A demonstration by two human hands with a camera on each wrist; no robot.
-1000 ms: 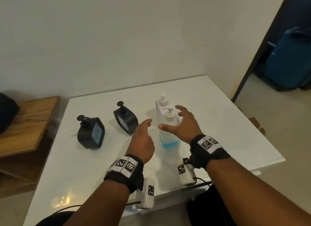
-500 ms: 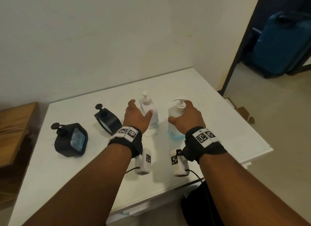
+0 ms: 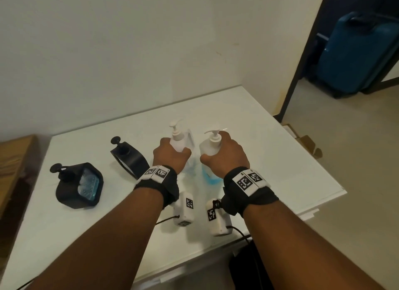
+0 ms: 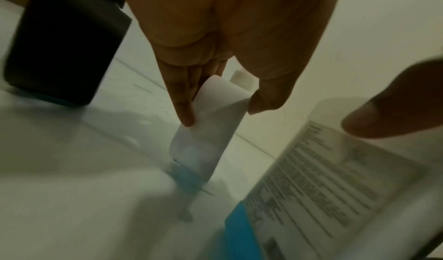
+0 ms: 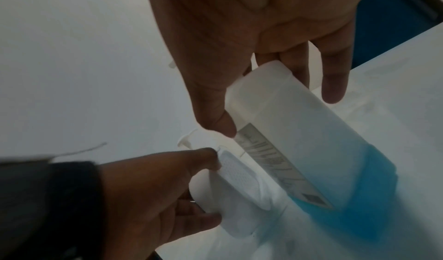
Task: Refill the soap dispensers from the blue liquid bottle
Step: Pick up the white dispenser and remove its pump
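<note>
My blue liquid bottle point(image 3: 209, 158) stands upright on the tabletop point(image 3: 269, 160), translucent with a white pump, blue liquid filling only its lower part and a printed label on one side. Just beside it to the left stands a smaller white pump dispenser point(image 3: 180, 138) (nearly empty, a trace of blue at its base). Further left sit two black dispensers: one angular point(image 3: 129, 158), one hexagonal point(image 3: 78, 185) with a bluish window.
</note>
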